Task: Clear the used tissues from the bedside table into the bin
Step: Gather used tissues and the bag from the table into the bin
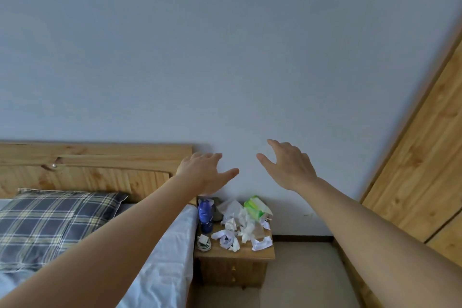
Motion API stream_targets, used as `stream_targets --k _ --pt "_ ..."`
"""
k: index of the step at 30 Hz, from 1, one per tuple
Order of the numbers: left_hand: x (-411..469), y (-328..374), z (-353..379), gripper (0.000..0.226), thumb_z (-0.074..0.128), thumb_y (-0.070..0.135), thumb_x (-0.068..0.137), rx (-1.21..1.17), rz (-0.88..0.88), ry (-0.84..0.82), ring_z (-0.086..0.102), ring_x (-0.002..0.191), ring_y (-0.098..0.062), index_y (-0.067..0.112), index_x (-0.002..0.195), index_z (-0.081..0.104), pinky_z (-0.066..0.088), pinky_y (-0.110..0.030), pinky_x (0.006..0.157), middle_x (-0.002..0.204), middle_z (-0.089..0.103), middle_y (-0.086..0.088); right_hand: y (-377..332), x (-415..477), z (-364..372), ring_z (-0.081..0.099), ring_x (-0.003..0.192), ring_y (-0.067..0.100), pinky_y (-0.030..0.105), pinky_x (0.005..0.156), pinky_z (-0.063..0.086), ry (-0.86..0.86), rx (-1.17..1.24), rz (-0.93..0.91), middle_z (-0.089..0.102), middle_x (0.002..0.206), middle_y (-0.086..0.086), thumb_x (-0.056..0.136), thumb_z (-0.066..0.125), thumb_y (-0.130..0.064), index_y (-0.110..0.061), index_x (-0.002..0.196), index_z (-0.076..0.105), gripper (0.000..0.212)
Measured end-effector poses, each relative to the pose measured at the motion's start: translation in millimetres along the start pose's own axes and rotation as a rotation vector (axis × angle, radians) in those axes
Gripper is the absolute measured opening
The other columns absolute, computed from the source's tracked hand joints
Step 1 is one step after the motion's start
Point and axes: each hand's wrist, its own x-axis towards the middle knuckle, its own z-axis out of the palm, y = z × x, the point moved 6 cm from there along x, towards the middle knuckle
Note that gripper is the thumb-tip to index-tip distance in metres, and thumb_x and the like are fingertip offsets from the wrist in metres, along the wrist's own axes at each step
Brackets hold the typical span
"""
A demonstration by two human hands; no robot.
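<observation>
Tissues lie below both raised hands

the little wooden tabletop is buried in crumpled white tissues across the middle, with a blue bottle upright on the left edge, a green pack at the back, and a coiled white cable front-left

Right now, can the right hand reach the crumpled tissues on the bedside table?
Probably yes: the right hand is open and empty, and the tissues lie uncovered on the bedside table.
</observation>
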Motion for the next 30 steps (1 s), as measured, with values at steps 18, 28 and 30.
stream_targets --k 18,28,30 --pt "111.3 -21.2 66.6 0.081 0.030 0.077 0.088 -0.064 -0.045 -0.026 0.036 0.141 -0.028 0.025 0.151 0.034 0.032 -0.052 0.112 0.153 0.044 -0.003 28.2 99.2 92.0 0.049 0.128 0.035 0.048 0.104 0.037 -0.070 0.107 -0.017 0.050 0.142 0.013 0.100 0.040 -0.059 -0.020 0.149 0.037 0.063" --pt "165.8 -42.8 121.8 0.081 0.035 0.075 0.089 -0.005 -0.116 -0.027 0.034 0.142 -0.030 0.023 0.152 0.033 0.028 -0.049 0.114 0.155 0.042 -0.004 72.5 162.3 147.4 0.047 0.130 0.037 0.050 0.105 0.036 -0.151 0.148 -0.010 0.048 0.145 0.015 0.099 0.041 -0.058 -0.020 0.149 0.037 0.063" --pt "174.7 -42.4 136.2 0.080 0.037 0.073 0.090 -0.013 -0.111 -0.004 0.033 0.143 -0.029 0.023 0.152 0.032 0.028 -0.050 0.113 0.155 0.041 -0.004 79.4 168.0 161.4 0.047 0.131 0.037 0.051 0.104 0.036 -0.153 0.158 0.000 0.048 0.145 0.015 0.099 0.042 -0.057 -0.021 0.149 0.037 0.062"
